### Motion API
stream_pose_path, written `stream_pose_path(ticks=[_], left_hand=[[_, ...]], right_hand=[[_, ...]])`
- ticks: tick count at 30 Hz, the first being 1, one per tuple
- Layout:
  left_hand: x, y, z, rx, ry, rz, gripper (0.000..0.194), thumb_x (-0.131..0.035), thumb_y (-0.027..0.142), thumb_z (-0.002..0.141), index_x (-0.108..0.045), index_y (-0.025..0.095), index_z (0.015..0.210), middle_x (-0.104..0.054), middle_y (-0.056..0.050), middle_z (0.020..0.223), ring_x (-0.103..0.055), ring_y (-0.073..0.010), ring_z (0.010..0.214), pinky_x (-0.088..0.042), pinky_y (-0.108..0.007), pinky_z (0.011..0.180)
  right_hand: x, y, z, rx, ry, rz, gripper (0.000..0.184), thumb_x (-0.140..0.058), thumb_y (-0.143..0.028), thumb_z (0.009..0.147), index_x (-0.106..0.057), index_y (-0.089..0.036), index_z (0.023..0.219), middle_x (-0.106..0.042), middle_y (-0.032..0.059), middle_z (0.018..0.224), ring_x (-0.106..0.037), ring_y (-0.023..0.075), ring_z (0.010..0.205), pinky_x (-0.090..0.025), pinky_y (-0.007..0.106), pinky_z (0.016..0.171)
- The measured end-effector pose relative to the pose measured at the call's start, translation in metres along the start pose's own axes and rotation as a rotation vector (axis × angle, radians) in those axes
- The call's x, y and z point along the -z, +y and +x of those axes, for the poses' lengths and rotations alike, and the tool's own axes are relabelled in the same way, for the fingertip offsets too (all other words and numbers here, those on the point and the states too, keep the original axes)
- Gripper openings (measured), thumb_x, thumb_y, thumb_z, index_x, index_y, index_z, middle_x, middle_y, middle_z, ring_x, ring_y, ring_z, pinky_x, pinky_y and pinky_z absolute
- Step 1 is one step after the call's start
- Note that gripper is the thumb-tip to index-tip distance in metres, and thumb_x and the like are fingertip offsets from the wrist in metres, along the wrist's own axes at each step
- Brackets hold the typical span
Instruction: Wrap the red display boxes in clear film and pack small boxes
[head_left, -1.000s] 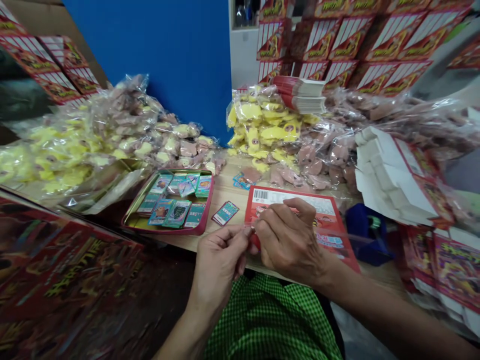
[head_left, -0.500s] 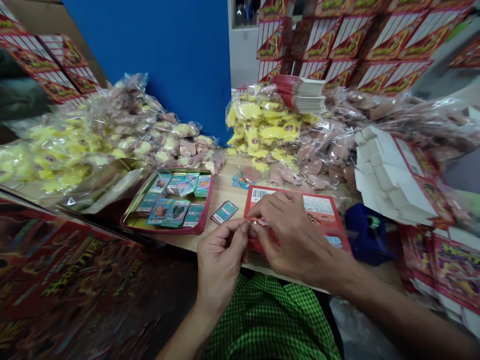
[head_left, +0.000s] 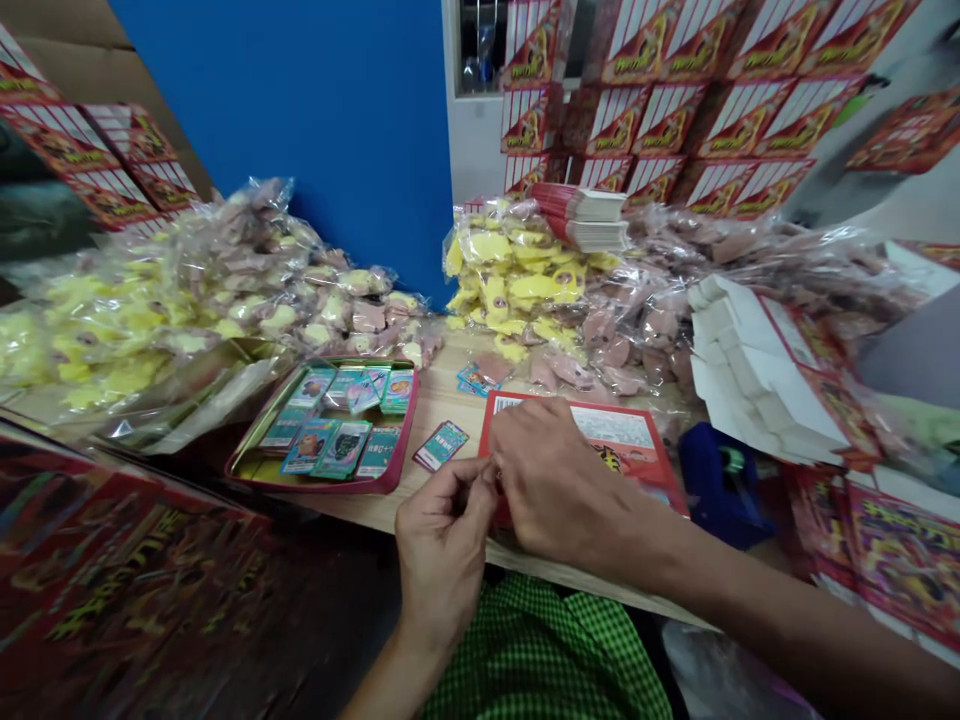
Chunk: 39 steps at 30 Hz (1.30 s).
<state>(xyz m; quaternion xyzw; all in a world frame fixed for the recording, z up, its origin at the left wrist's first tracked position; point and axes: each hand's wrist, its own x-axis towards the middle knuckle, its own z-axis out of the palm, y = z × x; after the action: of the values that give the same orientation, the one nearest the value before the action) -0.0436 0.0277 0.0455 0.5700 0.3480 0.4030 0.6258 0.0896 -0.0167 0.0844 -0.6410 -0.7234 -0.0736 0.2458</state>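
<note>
Now left (head_left: 442, 545) and right hand (head_left: 570, 480) share one card (head_left: 615, 430)

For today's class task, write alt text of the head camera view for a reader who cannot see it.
A person's left hand and right hand meet at the edge of a red printed sheet on a wooden table. Nearby lie a loose card and a red-rimmed tin of cards, with clear bags of yellow and pink items behind.
</note>
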Motion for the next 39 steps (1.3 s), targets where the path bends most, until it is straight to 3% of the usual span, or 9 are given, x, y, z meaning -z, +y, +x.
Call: stream_pose_path(ticks=[5, 9, 11, 15, 17, 20, 27, 31, 39], left_hand=[[0.004, -0.009, 0.005, 0.013, 0.016, -0.068, 0.023, -0.075, 0.041, 0.087, -0.077, 0.018, 0.086, -0.053, 0.004, 0.053, -0.042, -0.0079, 0.049, -0.033, -0.019, 0.048], [0.005, -0.014, 0.008, 0.022, 0.049, -0.157, 0.019, -0.077, 0.037, 0.085, -0.077, 0.019, 0.085, -0.058, 0.003, 0.057, -0.043, -0.0060, 0.048, -0.031, -0.017, 0.046], [0.004, -0.014, 0.008, 0.022, 0.063, -0.164, 0.018, -0.079, 0.037, 0.083, -0.078, 0.019, 0.085, -0.061, 0.002, 0.061, -0.042, -0.0051, 0.048, -0.031, -0.017, 0.046], [0.000, -0.013, 0.006, -0.032, 0.065, -0.066, 0.020, -0.079, 0.038, 0.085, -0.081, 0.020, 0.093, -0.061, 0.003, 0.062, -0.043, -0.0057, 0.051, -0.035, -0.017, 0.048], [-0.001, -0.012, 0.004, -0.074, 0.082, 0.018, 0.019, -0.078, 0.039, 0.086, -0.082, 0.021, 0.092, -0.058, 0.003, 0.059, -0.043, -0.0065, 0.052, -0.036, -0.017, 0.049], [-0.002, -0.011, 0.001, -0.123, 0.087, 0.081, 0.018, -0.076, 0.039, 0.086, -0.082, 0.022, 0.089, -0.067, 0.002, 0.067, -0.047, -0.0074, 0.055, -0.040, -0.017, 0.050], [-0.005, -0.010, 0.001, -0.203, 0.062, 0.061, 0.015, -0.074, 0.032, 0.085, -0.082, 0.020, 0.086, -0.075, -0.001, 0.073, -0.062, -0.0114, 0.063, -0.052, -0.019, 0.059], [-0.006, -0.011, 0.000, -0.199, 0.088, 0.049, 0.014, -0.076, 0.033, 0.084, -0.082, 0.020, 0.085, -0.073, -0.001, 0.071, -0.061, -0.0107, 0.062, -0.052, -0.019, 0.060], [-0.005, -0.017, 0.003, -0.176, 0.116, 0.013, 0.017, -0.076, 0.036, 0.086, -0.081, 0.020, 0.088, -0.051, 0.006, 0.054, -0.041, -0.0057, 0.050, -0.036, -0.016, 0.048]], right_hand=[[0.003, 0.035, 0.003, -0.383, 0.053, 0.489, 0.008, -0.049, -0.020, 0.083, -0.047, -0.022, 0.076, -0.052, 0.0017, 0.066, -0.042, 0.0169, 0.059, -0.030, 0.030, 0.057], [0.036, 0.074, 0.001, -0.741, 0.142, 1.029, 0.009, -0.055, -0.026, 0.079, -0.047, -0.022, 0.076, -0.062, 0.0052, 0.075, -0.039, 0.0135, 0.053, -0.031, 0.029, 0.053], [0.056, 0.083, -0.005, -0.827, 0.206, 1.099, 0.013, -0.057, -0.029, 0.080, -0.046, -0.022, 0.077, -0.066, 0.0073, 0.080, -0.044, 0.0144, 0.055, -0.034, 0.029, 0.054], [0.068, 0.061, -0.016, -0.458, 0.112, 0.552, 0.009, -0.055, -0.025, 0.086, -0.058, -0.020, 0.080, -0.065, 0.0061, 0.078, -0.053, 0.0181, 0.067, -0.040, 0.031, 0.063], [0.057, 0.038, -0.016, -0.221, 0.021, 0.272, 0.012, -0.050, -0.019, 0.089, -0.060, -0.018, 0.084, -0.064, 0.0066, 0.081, -0.054, 0.0192, 0.073, -0.040, 0.032, 0.068], [0.035, 0.009, -0.008, -0.100, -0.096, 0.094, 0.011, -0.048, -0.014, 0.092, -0.059, -0.015, 0.089, -0.064, 0.0099, 0.090, -0.053, 0.0202, 0.080, -0.041, 0.032, 0.071], [0.027, -0.004, 0.006, -0.059, -0.287, 0.005, 0.015, -0.055, -0.010, 0.084, -0.060, -0.012, 0.098, -0.065, 0.0104, 0.091, -0.052, 0.0204, 0.075, -0.037, 0.032, 0.068], [0.027, 0.001, 0.006, -0.227, -0.329, 0.206, 0.009, -0.057, -0.009, 0.084, -0.053, -0.017, 0.086, -0.061, 0.0041, 0.079, -0.045, 0.0151, 0.063, -0.029, 0.028, 0.057], [0.012, 0.023, 0.010, -0.542, -0.127, 0.725, 0.023, -0.047, -0.001, 0.087, -0.046, -0.019, 0.074, -0.052, -0.0022, 0.066, -0.042, 0.0129, 0.060, -0.030, 0.025, 0.056]])
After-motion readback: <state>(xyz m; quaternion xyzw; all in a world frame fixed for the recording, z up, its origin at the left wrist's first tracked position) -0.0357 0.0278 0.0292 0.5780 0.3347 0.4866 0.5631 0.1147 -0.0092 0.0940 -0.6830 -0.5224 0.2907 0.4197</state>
